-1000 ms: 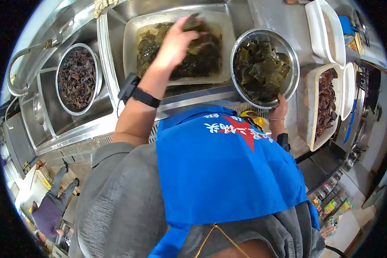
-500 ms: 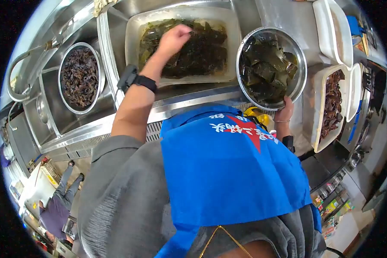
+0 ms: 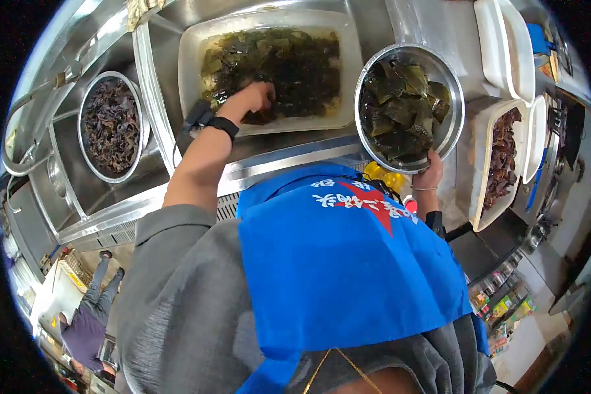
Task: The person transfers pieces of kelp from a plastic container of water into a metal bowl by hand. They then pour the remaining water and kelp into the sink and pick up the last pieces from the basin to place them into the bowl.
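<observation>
My left hand (image 3: pixel 255 97), fingers curled, is down at the wet kelp (image 3: pixel 302 72) in a white plastic tub (image 3: pixel 354 59) of cloudy water. Its fingertips are hidden, and I cannot make out what they hold. To the right of the tub, my right hand (image 3: pixel 429 172) grips the near rim of a round metal bowl (image 3: pixel 458 108). Dark green kelp pieces (image 3: pixel 400 105) lie in that bowl, folded over one another. The tub sits in a steel sink basin.
In the left basin stands a metal bowl (image 3: pixel 82 134) of dark, frilly wood ear fungus (image 3: pixel 111 128). At right are a white tub (image 3: pixel 478 190) of brown pieces (image 3: pixel 502 157) and stacked white containers (image 3: pixel 496 49). A curved tap (image 3: pixel 10 144) is far left. Another person (image 3: pixel 88 328) is behind, lower left.
My left hand has moved from above the tub's middle down toward its near side, into the kelp. My right hand stays on the bowl. The view has shifted slightly.
</observation>
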A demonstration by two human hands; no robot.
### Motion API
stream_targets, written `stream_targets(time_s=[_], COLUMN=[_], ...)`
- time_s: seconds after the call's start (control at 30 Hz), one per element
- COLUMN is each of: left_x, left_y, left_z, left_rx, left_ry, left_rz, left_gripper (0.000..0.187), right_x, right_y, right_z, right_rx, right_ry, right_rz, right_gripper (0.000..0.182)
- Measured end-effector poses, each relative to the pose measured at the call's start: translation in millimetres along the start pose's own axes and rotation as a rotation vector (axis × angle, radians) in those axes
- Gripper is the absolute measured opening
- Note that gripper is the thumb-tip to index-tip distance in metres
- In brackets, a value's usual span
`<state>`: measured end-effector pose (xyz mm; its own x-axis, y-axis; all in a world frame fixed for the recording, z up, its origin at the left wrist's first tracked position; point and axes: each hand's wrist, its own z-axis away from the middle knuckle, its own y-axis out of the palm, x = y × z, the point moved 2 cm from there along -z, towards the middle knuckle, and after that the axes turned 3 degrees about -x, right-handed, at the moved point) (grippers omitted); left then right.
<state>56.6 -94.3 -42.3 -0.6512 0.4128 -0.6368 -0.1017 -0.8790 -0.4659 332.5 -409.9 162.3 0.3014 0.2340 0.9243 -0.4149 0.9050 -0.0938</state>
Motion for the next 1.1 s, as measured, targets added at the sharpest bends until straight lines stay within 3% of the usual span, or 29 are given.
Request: stream_targets(time_s=[0.03, 0.1, 0.17, 0.27, 0.33, 0.4, 0.43, 0.5, 0.6, 0.67, 0.77, 0.87, 1.03, 1.07, 1.1], left_x=[-39.2, -34.7, -46.7, -33.7, -12.5, -7.3, -15.5, -15.9, -16.7, -16.9, -14.5, -27.3, -112.6, -131.0, -170.8], left_y=[-36.7, -62.6, -92.3, -91.8, -74.3, -61.2, -56.2, -43.8, -37.2, -42.3, -50.8, -61.1, -103.3, -106.5, -118.0], left_z=[24.1, 6.9, -1.3, -34.8, -61.3, -75.0, -65.4, -55.9, -16.8, 11.8, 40.9, 62.3, 92.2, 92.1, 109.6], left_rx=[-0.110, -0.504, -0.592, -0.609, -0.518, -0.269, -0.322, -0.286, -0.276, -0.457, -0.589, -0.570, -0.754, -0.763, -0.734], left_ry=[-0.032, 0.130, 0.132, 0.164, 0.153, -0.425, -0.128, -0.147, -0.046, -0.037, -0.151, -0.118, 0.087, 0.176, 0.156], left_rz=[-0.014, -0.095, -0.028, -0.017, -0.073, 0.229, -0.209, -0.227, -0.306, 0.030, 0.001, -0.110, 0.188, 0.352, 0.302], left_gripper=[0.037, 0.036, 0.039, 0.040, 0.043, 0.039, 0.032, 0.030, 0.029, 0.028, 0.026, 0.025, 0.024, 0.021, 0.020], right_x=[-0.2, -1.0, 3.1, 2.0, -6.1, -12.3, -20.0, -30.8, -24.6, -18.8, -4.2, -6.6, -20.4, -8.1, -2.1], right_y=[-0.7, -1.0, 2.1, 0.8, -9.0, -21.0, -24.9, -26.4, -20.2, -14.0, 0.6, -2.5, -18.0, -8.3, -2.5], right_z=[0.3, 0.4, 3.0, 2.3, -3.2, -7.9, -10.5, -15.3, -13.7, -14.4, -8.6, -8.4, -15.6, -5.6, 0.0], right_rx=[-0.004, -0.010, -0.019, -0.047, -0.067, 0.059, 0.053, -0.114, -0.089, -0.066, -0.037, -0.024, -0.072, -0.070, -0.067], right_ry=[0.005, 0.038, 0.061, 0.057, 0.030, -0.553, -0.551, -0.121, -0.053, 0.006, 0.072, 0.026, -0.026, 0.034, 0.094], right_rz=[0.002, 0.019, 0.016, 0.013, 0.010, 0.933, 0.934, 0.078, 0.034, -0.060, -0.155, -0.054, 0.049, -0.010, -0.070], right_gripper=[0.027, 0.026, 0.026, 0.025, 0.025, 0.023, 0.023, 0.020, 0.017, 0.015, 0.016, 0.020, 0.018, 0.016, 0.015])
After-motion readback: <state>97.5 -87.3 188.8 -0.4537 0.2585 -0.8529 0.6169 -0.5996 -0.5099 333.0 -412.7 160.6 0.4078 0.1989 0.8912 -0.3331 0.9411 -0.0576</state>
